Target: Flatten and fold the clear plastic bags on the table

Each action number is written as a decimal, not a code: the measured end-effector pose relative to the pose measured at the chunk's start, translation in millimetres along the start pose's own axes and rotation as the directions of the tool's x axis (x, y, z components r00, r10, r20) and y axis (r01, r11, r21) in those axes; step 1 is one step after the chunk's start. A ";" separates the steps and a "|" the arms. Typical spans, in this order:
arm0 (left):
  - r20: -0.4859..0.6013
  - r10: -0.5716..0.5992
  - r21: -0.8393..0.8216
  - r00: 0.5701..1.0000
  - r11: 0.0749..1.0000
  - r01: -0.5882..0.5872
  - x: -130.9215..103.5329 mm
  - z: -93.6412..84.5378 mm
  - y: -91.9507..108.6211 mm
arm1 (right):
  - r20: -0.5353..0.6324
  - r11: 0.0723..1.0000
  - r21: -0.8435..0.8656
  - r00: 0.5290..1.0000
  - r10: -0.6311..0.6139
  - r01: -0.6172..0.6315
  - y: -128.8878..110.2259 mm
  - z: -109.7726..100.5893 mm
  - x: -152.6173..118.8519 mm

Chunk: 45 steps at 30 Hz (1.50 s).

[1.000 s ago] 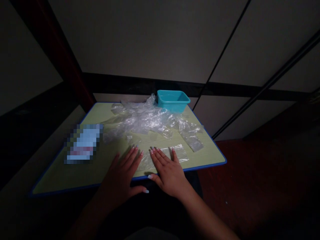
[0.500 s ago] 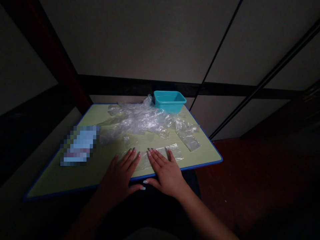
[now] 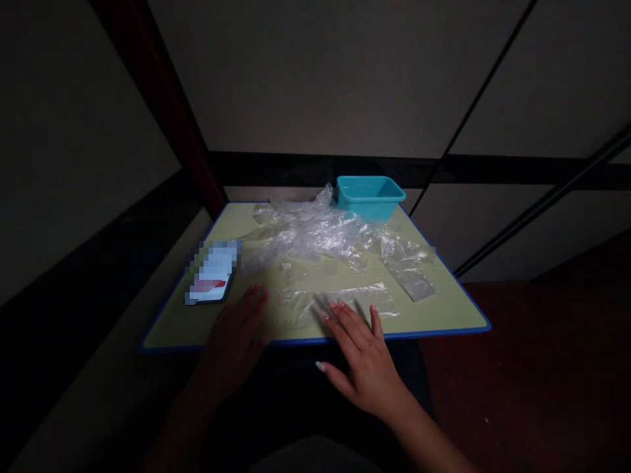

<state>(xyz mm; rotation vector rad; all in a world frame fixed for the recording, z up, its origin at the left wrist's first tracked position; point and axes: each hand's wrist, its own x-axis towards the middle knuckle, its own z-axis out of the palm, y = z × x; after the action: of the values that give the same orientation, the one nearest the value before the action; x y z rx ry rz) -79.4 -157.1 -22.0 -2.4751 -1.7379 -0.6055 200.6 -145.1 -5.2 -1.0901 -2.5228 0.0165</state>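
The left hand (image 3: 233, 336), blurred, loosely extended, grips nothing visible; right of it, the flat clear bag (image 3: 357, 297) lies along the desk's (image 3: 451, 310) near edge, long axis left-right; the nearer right hand (image 3: 363, 361), spread and empty, overlaps it, contact unclear.

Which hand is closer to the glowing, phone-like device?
Left. The left hand is close by the device, at its lower right; the right hand is farther right, by the flat clear plastic.

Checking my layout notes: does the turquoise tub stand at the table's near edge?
No, the turquoise tub stands near the table's far right corner.
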 end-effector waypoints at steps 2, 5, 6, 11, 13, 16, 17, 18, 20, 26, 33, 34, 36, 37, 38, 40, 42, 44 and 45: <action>0.002 0.000 -0.021 1.000 1.000 0.000 -2.6 -0.3 5.4 | 0.025 1.000 0.001 0.999 0.031 -0.031 -6.4 3.7 4.5; 0.023 -0.004 -0.015 1.000 1.000 0.004 -4.1 1.9 18.1 | 0.057 0.996 0.003 0.995 0.083 -0.084 -11.3 12.1 11.1; 0.038 -0.001 -0.010 0.999 1.000 0.001 -4.2 2.7 22.1 | 0.068 0.996 0.007 0.994 0.089 -0.090 -11.7 14.8 12.7; 0.014 0.059 -0.023 0.998 0.998 -0.059 -6.4 0.0 30.1 | 0.108 0.994 0.016 0.988 0.110 -0.112 -11.1 20.1 16.2; -0.033 0.099 -0.048 0.995 0.994 -0.101 -9.5 -4.0 28.9 | 0.107 0.993 0.005 0.988 0.113 -0.115 -11.9 18.4 16.6; -0.077 0.143 -0.062 0.987 0.987 -0.148 -14.8 -8.5 28.0 | 0.093 0.993 -0.019 0.989 0.118 -0.117 -13.9 15.1 15.7; -0.076 0.152 -0.059 0.985 0.986 -0.157 -16.1 -8.9 28.4 | 0.082 0.992 -0.022 0.989 0.123 -0.121 -14.2 14.3 14.8; -0.069 0.159 -0.054 0.985 0.985 -0.163 -17.0 -8.8 29.1 | 0.068 0.991 -0.023 0.989 0.131 -0.129 -14.1 13.5 13.4; -0.053 0.166 -0.046 0.985 0.985 -0.168 -17.3 -6.9 30.9 | 0.033 0.987 -0.023 0.987 0.157 -0.157 -11.9 11.9 9.3; -0.018 0.164 -0.022 0.986 0.986 -0.165 -10.5 0.1 32.2 | -0.146 0.924 -0.067 0.920 0.364 -0.376 14.4 2.3 -12.7; -0.006 0.121 0.063 0.993 0.991 -0.120 -7.0 3.6 35.5 | -0.130 0.902 -0.112 0.906 0.404 -0.418 24.2 -1.4 -19.0; -0.014 0.097 0.075 0.995 0.993 -0.095 -7.4 4.3 36.9 | -0.095 0.916 -0.104 0.921 0.378 -0.387 19.9 -1.0 -15.0; -0.028 0.052 0.094 0.998 0.994 -0.049 -8.8 5.6 39.0 | -0.018 0.947 -0.071 0.950 0.312 -0.313 9.5 -0.5 -4.2; -0.032 0.038 0.099 0.999 0.994 -0.035 -9.7 6.0 39.5 | 0.017 0.962 -0.048 0.962 0.271 -0.270 4.2 -0.4 1.9; -0.033 0.032 0.103 0.999 0.994 -0.028 -10.9 6.1 39.5 | 0.046 0.973 -0.022 0.972 0.229 -0.229 -0.6 -0.6 8.2; -0.030 0.040 0.106 0.999 0.994 -0.036 -13.6 5.3 37.8 | 0.079 0.986 0.034 0.984 0.162 -0.165 -8.1 -1.4 20.2; -0.024 0.066 0.103 0.998 0.993 -0.063 -16.6 2.9 34.7 | 0.086 0.987 0.081 0.988 0.129 -0.136 -12.2 -2.8 30.1; -0.026 0.088 0.096 0.996 0.992 -0.085 -19.3 -0.6 31.4 | 0.095 0.988 0.114 0.991 0.097 -0.108 -14.0 -4.4 37.5; -0.029 0.098 0.089 0.995 0.991 -0.095 -20.3 -2.5 30.0 | 0.105 0.988 0.128 0.992 0.073 -0.086 -14.6 -5.2 40.3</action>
<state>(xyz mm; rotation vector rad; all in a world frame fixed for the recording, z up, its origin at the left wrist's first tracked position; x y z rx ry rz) -58.5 -186.8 -21.5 -2.4575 -1.5868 -0.5467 167.2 -127.8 16.0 -1.1620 -2.5224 0.2631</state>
